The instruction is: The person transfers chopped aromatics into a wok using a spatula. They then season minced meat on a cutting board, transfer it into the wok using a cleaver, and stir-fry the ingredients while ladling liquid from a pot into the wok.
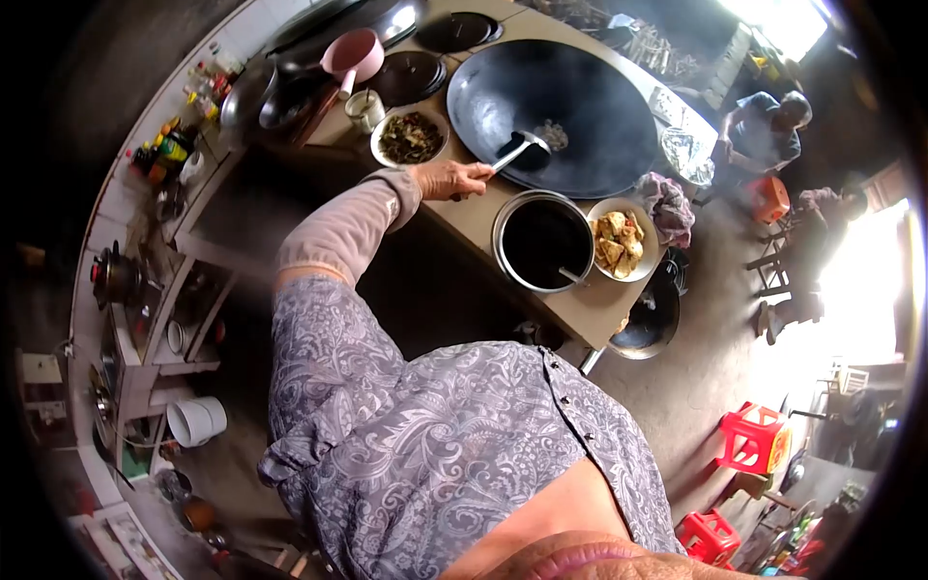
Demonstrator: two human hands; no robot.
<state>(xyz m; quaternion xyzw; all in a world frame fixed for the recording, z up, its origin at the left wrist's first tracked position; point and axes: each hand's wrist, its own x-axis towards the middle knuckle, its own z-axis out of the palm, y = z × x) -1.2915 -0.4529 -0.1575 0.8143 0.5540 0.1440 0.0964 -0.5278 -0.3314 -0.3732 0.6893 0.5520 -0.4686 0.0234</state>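
Left hand (449, 181): wrapped round a ladle (513, 155), whose head lay in the wok (599, 101) beside pale bits (554, 133). Right hand: was out of sight; its state I couldn't tell. Pot (499, 248): stood on the counter (472, 222).

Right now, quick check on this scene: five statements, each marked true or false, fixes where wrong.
1. The left hand grips a metal cooking utensil that reaches into the large black wok. True.
2. The small round pink saucepan sits right of the wok in the image. False: the pink saucepan is left of it.
3. The white bowl of golden food pieces stands beside the round metal-rimmed pot. True.
4. The wok is filled to its rim. False: only a small pale clump of food shows.
5. Both hands are visible. False: the right hand is out of view.
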